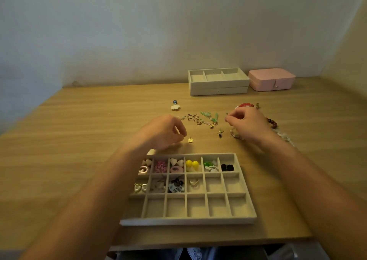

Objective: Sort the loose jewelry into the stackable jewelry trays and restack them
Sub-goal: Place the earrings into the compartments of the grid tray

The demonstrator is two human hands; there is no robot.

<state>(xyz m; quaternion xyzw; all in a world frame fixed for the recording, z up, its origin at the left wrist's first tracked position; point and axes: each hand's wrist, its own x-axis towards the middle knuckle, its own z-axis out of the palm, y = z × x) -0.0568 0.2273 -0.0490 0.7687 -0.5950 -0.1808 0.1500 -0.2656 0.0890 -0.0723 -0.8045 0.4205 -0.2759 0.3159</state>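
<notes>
Two hands work over the table (79,140) in the head view, just beyond the compartment tray (186,221). Its far and middle rows already hold earrings and rings, and its near row is bare.

The left hand (164,132) hangs with its fingers curled and thumb close to forefinger, just beside a gold stud (190,140) lying on the wood. Whether it holds anything cannot be told. The right hand (245,124) pinches a tiny piece (227,114), too small to name, between thumb and fingertips. Loose jewelry (202,119) lies tangled between the hands, and a red bead bracelet (246,105) and a brown bead bracelet (272,123) sit close around the right hand.

The hooks in that tangle probably interlock, so lifting one piece may drag its neighbours along and scatter them. The stud looks easy to fumble, and a slipped pinch could send it rolling. The right forearm passes low over a pale strand and might sweep it toward the table edge.
</notes>
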